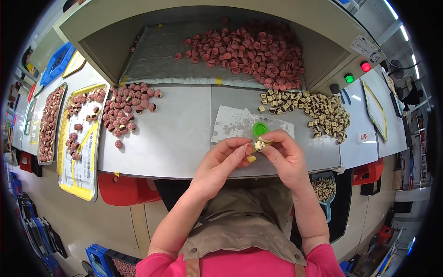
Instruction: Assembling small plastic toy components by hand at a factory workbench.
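Note:
My hands meet over the table's front edge, fingers pinched close together. My left hand (216,162) is closed on a small pink bumpy shell (248,148). Pinched in my right hand (288,161) is a small cream-and-dark block (259,145), right beside the shell. Yellowish coverings show on some fingertips. Just beyond the hands, a small round green dish (260,124) sits on a stained white sheet (230,117). Many cream-and-dark blocks (328,113) are heaped to the right. On the left lie pink shells with cream-and-dark insides (121,108).
A large heap of pink shells (249,51) lies on a grey mat (157,60) inside the open-fronted housing ahead. Yellow-edged (76,184) and long narrow trays (45,161) stand left. Below the table are a red stool (124,190) and a blue scoop (328,203) of blocks.

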